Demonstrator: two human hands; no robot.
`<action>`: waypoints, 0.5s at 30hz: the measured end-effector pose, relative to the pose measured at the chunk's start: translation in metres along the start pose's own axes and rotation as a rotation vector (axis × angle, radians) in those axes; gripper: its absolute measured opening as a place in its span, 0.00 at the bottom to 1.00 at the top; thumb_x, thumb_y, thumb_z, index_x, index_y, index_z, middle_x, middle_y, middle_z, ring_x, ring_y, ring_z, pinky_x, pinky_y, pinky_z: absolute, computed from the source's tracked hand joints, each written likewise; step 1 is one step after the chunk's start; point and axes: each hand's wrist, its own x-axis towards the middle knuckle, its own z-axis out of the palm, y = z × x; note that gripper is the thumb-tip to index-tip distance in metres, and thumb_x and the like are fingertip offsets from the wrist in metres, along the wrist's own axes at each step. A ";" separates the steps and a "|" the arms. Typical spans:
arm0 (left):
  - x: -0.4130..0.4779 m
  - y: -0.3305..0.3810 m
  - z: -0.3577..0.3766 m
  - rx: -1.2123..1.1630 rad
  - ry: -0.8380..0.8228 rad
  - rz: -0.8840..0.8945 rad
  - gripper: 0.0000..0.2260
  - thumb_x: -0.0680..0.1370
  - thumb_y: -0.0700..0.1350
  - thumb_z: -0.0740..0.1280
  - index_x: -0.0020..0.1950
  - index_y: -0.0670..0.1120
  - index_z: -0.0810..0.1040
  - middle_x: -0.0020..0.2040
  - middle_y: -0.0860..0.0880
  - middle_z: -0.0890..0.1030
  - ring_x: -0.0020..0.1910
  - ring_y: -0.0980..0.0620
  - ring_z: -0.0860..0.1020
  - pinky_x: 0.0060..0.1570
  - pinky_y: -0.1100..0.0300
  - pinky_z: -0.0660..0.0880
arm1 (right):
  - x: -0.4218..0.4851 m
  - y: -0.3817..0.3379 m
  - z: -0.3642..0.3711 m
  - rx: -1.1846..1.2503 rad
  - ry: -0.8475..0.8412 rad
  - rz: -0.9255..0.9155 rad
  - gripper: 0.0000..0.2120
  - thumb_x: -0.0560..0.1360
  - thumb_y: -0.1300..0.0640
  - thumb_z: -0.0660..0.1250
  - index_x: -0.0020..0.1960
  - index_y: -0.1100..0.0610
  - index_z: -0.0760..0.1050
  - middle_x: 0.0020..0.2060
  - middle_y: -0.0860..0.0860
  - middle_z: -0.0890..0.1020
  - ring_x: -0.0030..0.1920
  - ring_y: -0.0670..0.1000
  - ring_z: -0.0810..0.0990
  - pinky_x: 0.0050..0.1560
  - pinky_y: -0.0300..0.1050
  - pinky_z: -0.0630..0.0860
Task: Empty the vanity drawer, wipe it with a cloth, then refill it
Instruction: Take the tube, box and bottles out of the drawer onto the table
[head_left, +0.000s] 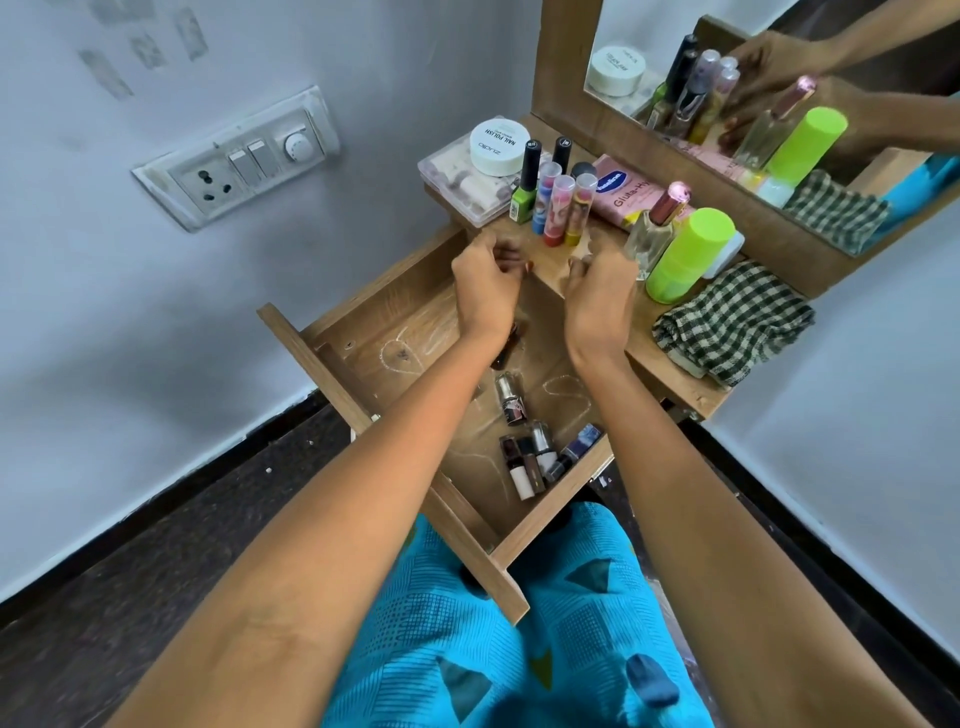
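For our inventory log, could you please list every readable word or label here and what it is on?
"zudio" and "NAIL POLISH" on the white tub lid; the smaller line is unreadable.
"Vaseline" and "Gluta-Hy", rest hidden, on the pink tube.
Marks on the black nail polish caps and green bottle's label: too small to read.

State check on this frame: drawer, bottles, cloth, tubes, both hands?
drawer: pulled open, not emptied
small bottles: lying on sides in drawer
checked cloth: folded on vanity top, untouched
three tubes: upright, capped
left hand: fingers curled, grip unclear
right hand: fingers curled, grip unclear
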 end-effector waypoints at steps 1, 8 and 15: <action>-0.003 -0.003 -0.005 0.002 -0.008 -0.003 0.08 0.70 0.27 0.66 0.46 0.35 0.78 0.37 0.50 0.77 0.36 0.56 0.75 0.38 0.74 0.73 | -0.005 0.001 -0.002 0.015 0.015 -0.008 0.15 0.76 0.69 0.58 0.61 0.64 0.72 0.50 0.60 0.80 0.47 0.57 0.80 0.48 0.50 0.78; -0.035 -0.036 -0.045 0.200 -0.178 -0.140 0.08 0.71 0.27 0.66 0.49 0.33 0.78 0.37 0.49 0.77 0.33 0.59 0.73 0.37 0.73 0.73 | -0.047 0.008 -0.010 0.070 -0.045 -0.029 0.11 0.76 0.69 0.60 0.55 0.65 0.77 0.51 0.59 0.81 0.50 0.56 0.80 0.54 0.51 0.77; -0.047 -0.067 -0.074 0.669 -0.400 -0.296 0.07 0.73 0.33 0.66 0.51 0.38 0.78 0.53 0.40 0.77 0.50 0.45 0.78 0.50 0.57 0.74 | -0.080 0.020 0.003 -0.066 -0.225 0.022 0.10 0.75 0.68 0.60 0.50 0.62 0.78 0.47 0.58 0.82 0.47 0.58 0.80 0.49 0.51 0.77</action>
